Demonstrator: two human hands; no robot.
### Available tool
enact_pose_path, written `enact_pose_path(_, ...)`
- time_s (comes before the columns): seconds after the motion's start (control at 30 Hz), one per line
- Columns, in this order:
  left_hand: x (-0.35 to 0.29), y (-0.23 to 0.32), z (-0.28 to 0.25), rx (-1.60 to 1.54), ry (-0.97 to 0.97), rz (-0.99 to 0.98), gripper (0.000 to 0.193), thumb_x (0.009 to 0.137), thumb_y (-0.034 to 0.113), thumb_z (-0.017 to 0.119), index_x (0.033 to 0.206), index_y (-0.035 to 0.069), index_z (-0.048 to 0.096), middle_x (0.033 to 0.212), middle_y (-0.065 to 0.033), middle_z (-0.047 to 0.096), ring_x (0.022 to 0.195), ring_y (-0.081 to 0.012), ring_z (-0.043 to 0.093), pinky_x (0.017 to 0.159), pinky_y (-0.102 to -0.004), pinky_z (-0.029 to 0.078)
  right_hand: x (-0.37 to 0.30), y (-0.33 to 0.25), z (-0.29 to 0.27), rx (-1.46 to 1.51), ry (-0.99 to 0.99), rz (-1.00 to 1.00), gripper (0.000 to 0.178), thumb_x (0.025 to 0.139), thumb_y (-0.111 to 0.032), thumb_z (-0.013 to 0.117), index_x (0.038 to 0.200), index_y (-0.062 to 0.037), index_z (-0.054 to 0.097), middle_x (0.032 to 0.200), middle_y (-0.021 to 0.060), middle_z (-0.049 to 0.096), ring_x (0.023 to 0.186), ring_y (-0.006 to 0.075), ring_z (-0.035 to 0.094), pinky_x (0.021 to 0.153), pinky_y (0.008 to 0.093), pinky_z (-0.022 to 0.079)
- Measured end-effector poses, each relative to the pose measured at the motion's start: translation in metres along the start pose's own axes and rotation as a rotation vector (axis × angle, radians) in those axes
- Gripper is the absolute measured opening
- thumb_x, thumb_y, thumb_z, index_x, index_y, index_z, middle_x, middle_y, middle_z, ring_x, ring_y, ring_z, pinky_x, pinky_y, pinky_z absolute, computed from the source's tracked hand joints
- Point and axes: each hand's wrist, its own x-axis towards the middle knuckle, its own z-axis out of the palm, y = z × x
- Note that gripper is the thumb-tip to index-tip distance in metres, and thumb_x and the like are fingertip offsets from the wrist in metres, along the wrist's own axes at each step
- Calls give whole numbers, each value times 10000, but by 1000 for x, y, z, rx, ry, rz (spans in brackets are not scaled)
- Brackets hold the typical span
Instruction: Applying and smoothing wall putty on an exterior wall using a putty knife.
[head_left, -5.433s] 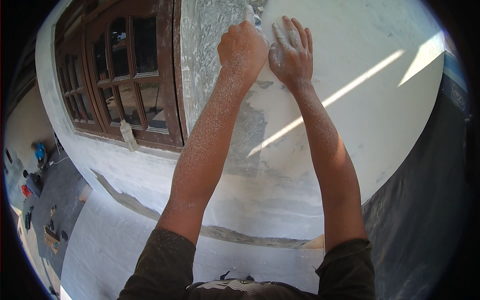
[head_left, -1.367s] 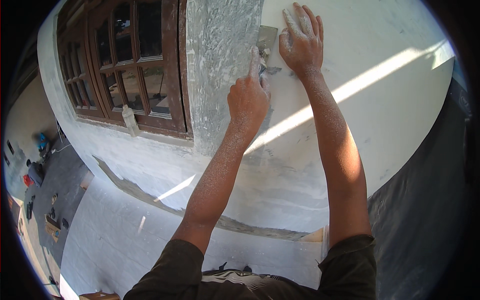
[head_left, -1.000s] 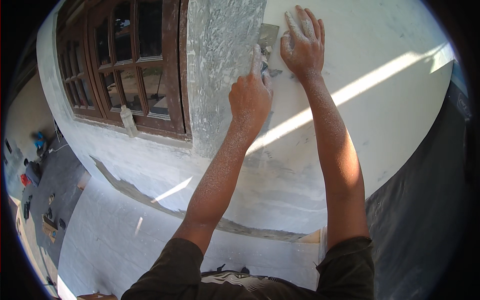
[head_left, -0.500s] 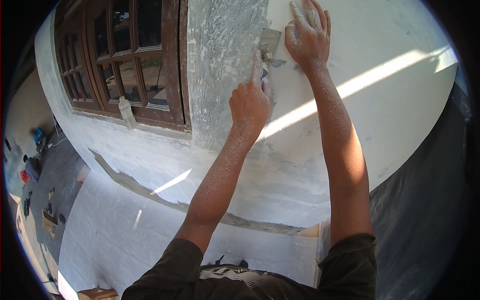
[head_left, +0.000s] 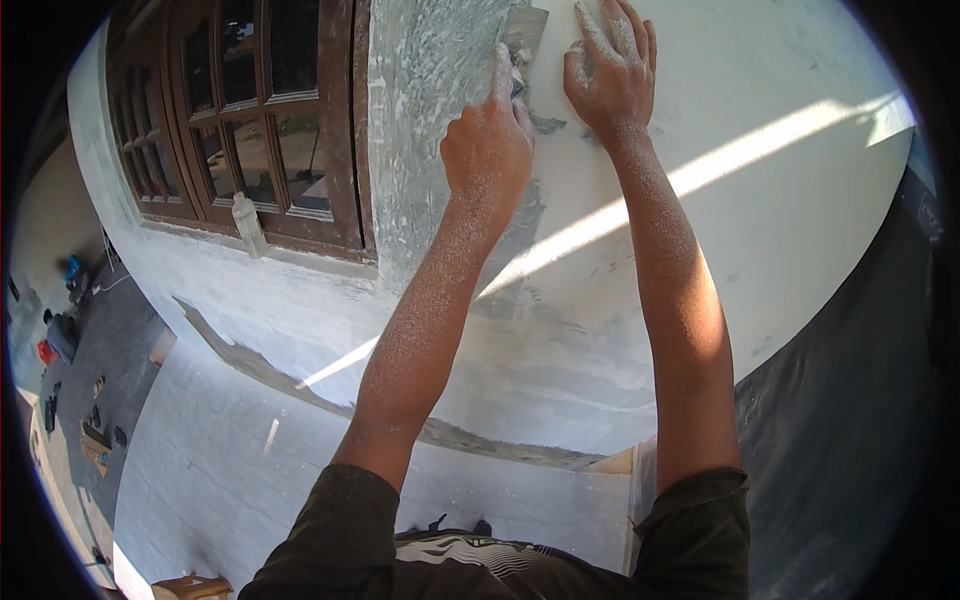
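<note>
My left hand [head_left: 487, 150] is closed around the handle of a putty knife [head_left: 525, 33], its index finger stretched along the tool. The knife's flat, whitish-smeared blade points up and lies against the wall, where a rough grey patch [head_left: 440, 50] meets a smoother pale coat [head_left: 740, 240]. Just right of the blade, my right hand [head_left: 612, 85] lies on the pale wall with its fingers stretched upward and nothing in it. White dust covers both hands and forearms. My left fingers hide most of the knife's handle.
A brown wooden window [head_left: 250, 120] stands left of the rough patch, with a clear plastic bottle [head_left: 248, 222] on its sill. Light sheeting [head_left: 230, 470] covers the floor below. A cardboard box [head_left: 192, 588] is at the lower left; a person [head_left: 60, 335] is far left.
My left hand has moved up and slightly left along the wall with the putty knife. My right hand stays at almost the same place on the wall.
</note>
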Motion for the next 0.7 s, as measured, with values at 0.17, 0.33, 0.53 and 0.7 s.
enact_pose_path(0.17, -21, -4, -2, 89, -71, -22, 674, 996, 242, 604, 1604, 193, 319, 793, -239, 703, 738, -400, 717, 671, -511, 591, -3, 3, 0, 34, -9, 22, 546, 864, -126, 551, 1390, 19, 572, 1571, 194, 427, 1522, 323, 288, 1285, 488, 132)
enact_pose_path(0.33, -40, -14, 5, 72, -131, -56, 695, 995, 246, 607, 1614, 211, 293, 775, -235, 698, 710, -394, 711, 662, -508, 588, -1, 5, 5, -62, 5, -20, 557, 862, -131, 552, 1400, 15, 564, 1573, 197, 425, 1522, 322, 291, 1285, 492, 131)
enact_pose_path(0.53, -18, -4, -6, 100, -54, 25, 712, 978, 216, 627, 1611, 197, 301, 789, -224, 711, 714, -384, 723, 660, -497, 596, -3, 7, 7, -32, 3, 0, 572, 856, -128, 554, 1409, 15, 554, 1569, 200, 430, 1527, 318, 286, 1286, 485, 124)
enact_pose_path(0.7, -49, -7, -5, 94, -243, -78, 705, 971, 196, 630, 1603, 164, 318, 833, -220, 725, 738, -382, 731, 682, -495, 607, -2, 6, 2, -28, 18, -9, 566, 850, -117, 550, 1400, 17, 560, 1567, 203, 432, 1528, 326, 283, 1285, 491, 128)
